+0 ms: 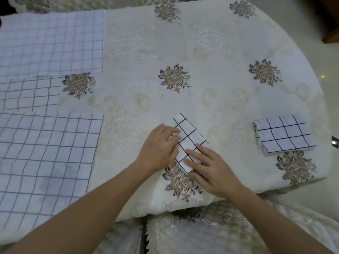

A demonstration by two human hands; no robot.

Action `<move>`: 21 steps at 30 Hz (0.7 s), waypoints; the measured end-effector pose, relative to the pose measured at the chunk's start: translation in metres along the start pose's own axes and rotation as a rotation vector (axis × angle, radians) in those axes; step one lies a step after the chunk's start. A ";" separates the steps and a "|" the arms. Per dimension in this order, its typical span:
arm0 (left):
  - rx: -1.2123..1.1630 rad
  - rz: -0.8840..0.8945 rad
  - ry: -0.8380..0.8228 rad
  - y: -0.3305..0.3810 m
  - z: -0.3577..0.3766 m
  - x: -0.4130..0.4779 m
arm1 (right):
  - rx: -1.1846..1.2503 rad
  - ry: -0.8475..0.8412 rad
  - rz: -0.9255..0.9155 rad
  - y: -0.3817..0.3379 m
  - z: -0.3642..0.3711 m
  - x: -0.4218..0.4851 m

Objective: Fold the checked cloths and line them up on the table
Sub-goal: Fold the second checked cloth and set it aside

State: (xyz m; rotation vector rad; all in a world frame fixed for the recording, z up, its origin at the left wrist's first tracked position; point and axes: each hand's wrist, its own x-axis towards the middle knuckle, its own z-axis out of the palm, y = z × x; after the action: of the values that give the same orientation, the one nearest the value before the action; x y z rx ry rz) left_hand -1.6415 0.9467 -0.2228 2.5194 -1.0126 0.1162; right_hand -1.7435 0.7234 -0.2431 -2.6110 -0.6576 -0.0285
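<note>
A small folded white cloth with black checks (189,136) lies tilted near the table's front edge. My left hand (159,149) presses flat on its left side, fingers straight. My right hand (211,167) lies flat on its lower right part, fingers spread. A second folded checked cloth (284,133) rests at the right side of the table, apart from my hands. Three unfolded checked cloths lie spread flat on the left: a large one at the front (45,154), a smaller one in the middle (31,93), and a pale one at the back (51,43).
The round table wears a cream embroidered tablecloth (183,52) with brown flower patches. A quilted chair seat (201,233) sits below the front edge. The floor (328,74) shows beyond the table's right rim.
</note>
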 end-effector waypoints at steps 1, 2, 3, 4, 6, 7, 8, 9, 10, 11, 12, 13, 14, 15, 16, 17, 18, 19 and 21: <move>0.003 -0.104 -0.020 0.016 0.006 0.003 | -0.006 -0.015 -0.006 0.001 -0.002 0.000; 0.030 -0.213 -0.071 0.032 0.012 0.005 | -0.014 -0.030 -0.017 0.002 -0.005 0.001; 0.074 -0.311 -0.115 0.043 0.020 0.004 | -0.019 -0.045 -0.030 0.003 -0.007 0.002; 0.112 -0.393 -0.144 0.049 0.027 0.003 | -0.012 -0.059 -0.041 0.005 -0.010 0.003; 0.156 -0.499 -0.175 0.052 0.038 -0.002 | 0.047 -0.079 -0.048 0.012 -0.012 0.003; 0.183 -0.526 -0.187 0.053 0.041 -0.005 | 0.095 -0.078 -0.049 0.015 -0.014 0.003; 0.210 -0.542 -0.195 0.054 0.043 -0.007 | 0.151 -0.060 -0.050 0.019 -0.015 0.004; 0.230 -0.547 -0.197 0.055 0.045 -0.009 | 0.205 -0.018 -0.052 0.022 -0.019 0.008; 0.241 -0.549 -0.198 0.056 0.045 -0.011 | 0.253 0.043 -0.057 0.024 -0.024 0.014; 0.248 -0.551 -0.206 0.057 0.046 -0.011 | 0.284 0.113 -0.068 0.026 -0.028 0.023; 0.255 -0.553 -0.216 0.057 0.046 -0.011 | 0.290 0.169 -0.078 0.028 -0.031 0.035; 0.257 -0.556 -0.221 0.058 0.046 -0.011 | 0.273 0.197 -0.091 0.028 -0.033 0.049; 0.254 -0.556 -0.221 0.058 0.046 -0.010 | 0.239 0.180 -0.109 0.029 -0.033 0.066; 0.244 -0.560 -0.217 0.059 0.045 -0.010 | 0.187 0.109 -0.125 0.028 -0.031 0.081; 0.230 -0.571 -0.211 0.060 0.045 -0.010 | 0.120 -0.003 -0.137 0.026 -0.028 0.095; 0.223 -0.588 -0.201 0.061 0.045 -0.010 | 0.042 -0.120 -0.144 0.025 -0.023 0.106; 0.226 -0.607 -0.193 0.062 0.045 -0.010 | -0.030 -0.220 -0.145 0.027 -0.017 0.114; 0.240 -0.624 -0.191 0.062 0.045 -0.011 | -0.096 -0.293 -0.144 0.030 -0.013 0.118; 0.270 -0.645 -0.192 0.062 0.046 -0.012 | -0.217 -0.323 -0.156 0.043 -0.006 0.117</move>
State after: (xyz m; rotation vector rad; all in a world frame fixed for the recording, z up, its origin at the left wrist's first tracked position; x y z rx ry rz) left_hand -1.6959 0.8954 -0.2458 3.0162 -0.2096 -0.1941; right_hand -1.6191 0.7387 -0.2407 -2.7927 -1.0209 0.2954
